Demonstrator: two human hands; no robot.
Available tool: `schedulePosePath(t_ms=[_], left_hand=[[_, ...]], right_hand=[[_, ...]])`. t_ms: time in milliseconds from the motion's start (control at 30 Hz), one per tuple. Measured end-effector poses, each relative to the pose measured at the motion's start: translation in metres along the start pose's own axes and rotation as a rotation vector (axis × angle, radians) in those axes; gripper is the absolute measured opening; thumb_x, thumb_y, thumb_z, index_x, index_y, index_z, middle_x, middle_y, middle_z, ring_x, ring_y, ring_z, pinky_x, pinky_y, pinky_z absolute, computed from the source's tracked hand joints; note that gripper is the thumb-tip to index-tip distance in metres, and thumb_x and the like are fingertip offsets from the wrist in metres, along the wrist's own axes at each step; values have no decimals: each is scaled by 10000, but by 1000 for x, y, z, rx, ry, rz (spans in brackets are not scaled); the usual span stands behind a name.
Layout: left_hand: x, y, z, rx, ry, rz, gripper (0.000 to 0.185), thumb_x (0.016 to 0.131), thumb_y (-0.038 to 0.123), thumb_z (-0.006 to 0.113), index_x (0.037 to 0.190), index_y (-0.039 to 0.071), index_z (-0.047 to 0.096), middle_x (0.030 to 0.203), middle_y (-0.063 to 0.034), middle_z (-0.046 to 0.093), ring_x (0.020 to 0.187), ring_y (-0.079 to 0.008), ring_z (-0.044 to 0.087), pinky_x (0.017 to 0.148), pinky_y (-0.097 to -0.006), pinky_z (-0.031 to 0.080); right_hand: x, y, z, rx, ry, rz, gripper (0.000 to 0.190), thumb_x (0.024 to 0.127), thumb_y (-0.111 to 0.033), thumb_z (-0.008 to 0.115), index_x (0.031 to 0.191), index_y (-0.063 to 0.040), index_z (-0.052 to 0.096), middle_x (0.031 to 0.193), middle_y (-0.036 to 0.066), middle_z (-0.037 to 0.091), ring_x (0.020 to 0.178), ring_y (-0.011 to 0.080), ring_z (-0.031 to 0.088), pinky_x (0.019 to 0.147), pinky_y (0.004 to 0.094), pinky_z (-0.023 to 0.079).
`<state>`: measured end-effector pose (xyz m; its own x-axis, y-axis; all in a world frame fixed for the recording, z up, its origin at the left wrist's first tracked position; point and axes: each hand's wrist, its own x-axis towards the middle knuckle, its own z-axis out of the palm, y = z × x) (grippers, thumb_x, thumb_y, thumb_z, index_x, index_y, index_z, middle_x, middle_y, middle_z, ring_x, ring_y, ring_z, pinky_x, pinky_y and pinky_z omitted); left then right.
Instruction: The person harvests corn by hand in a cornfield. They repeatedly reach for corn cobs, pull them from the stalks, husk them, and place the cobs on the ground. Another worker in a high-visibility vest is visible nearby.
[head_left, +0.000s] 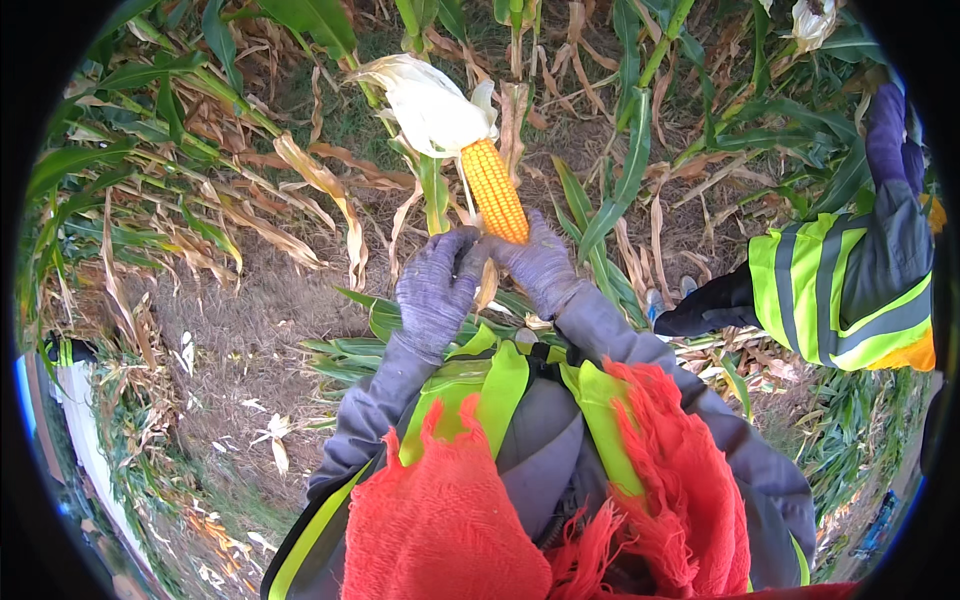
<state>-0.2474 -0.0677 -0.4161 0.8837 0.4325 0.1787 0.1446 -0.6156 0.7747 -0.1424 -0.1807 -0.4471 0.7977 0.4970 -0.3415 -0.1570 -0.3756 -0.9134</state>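
An ear of maize (495, 191) with bare yellow kernels points down towards me in front of my chest. Its pale husk (431, 105) is peeled back at the far end. My right hand (541, 262), in a grey-purple knit glove, grips the near tip of the ear. Close beside it, my left hand (439, 289), gloved alike, has its fingers bent at the ear's left side, by a thin strip of husk; whether they hold that strip I cannot tell. Both hands nearly meet at the tip.
Green maize stalks (664, 45) and dry leaves stand ahead and to the left. At the right a co-worker in a yellow reflective vest (817, 289) reaches into the plants with purple gloves. Husk scraps (277, 435) and a heap of yellow ears (214, 532) lie on the ground at lower left.
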Motion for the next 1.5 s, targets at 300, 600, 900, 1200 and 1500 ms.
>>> schedulePosePath(t_ms=[300, 600, 900, 1200, 1500], left_hand=[[31, -18, 24, -1274, -32, -502, 337, 819, 175, 629, 1086, -3, 527, 981, -71, 572, 881, -150, 550, 789, -264, 448], [74, -28, -5, -1436, 178, -395, 219, 770, 172, 611, 872, -8, 540, 752, -112, 585, 653, -236, 586, 658, -357, 524], [63, -22, -21, -1624, 132, -319, 219, 769, 161, 594, 904, 2, 528, 745, -37, 524, 668, -191, 526, 680, -358, 500], [62, -29, -37, -1697, 234, -299, 169, 837, 204, 545, 778, 49, 513, 582, -21, 468, 539, -180, 480, 625, -382, 470], [47, -11, -80, -1663, 353, -247, 260, 912, 282, 478, 728, 103, 440, 493, 61, 309, 465, -118, 377, 608, -316, 414]], right_hand=[[-19, -6, 10, -363, -129, -177, 732, 749, -378, 653, 1289, -31, 302, 1042, 177, 568, 935, 274, 587, 818, 345, 458], [-31, -18, 8, -329, -299, -139, 729, 723, -340, 684, 1284, -52, 318, 1059, 178, 567, 979, 271, 578, 847, 344, 452], [-22, -15, -5, -461, -349, -294, 728, 735, -345, 668, 1300, -61, 308, 1082, 188, 562, 1014, 307, 563, 868, 358, 442], [-13, -19, 9, -531, -510, -224, 742, 698, -268, 691, 1283, -24, 305, 1084, 168, 559, 1013, 258, 557, 859, 327, 444], [-10, -43, 14, -15, -866, -88, 755, 588, -97, 761, 1229, 25, 380, 1058, 71, 569, 954, 130, 537, 843, 275, 452]])
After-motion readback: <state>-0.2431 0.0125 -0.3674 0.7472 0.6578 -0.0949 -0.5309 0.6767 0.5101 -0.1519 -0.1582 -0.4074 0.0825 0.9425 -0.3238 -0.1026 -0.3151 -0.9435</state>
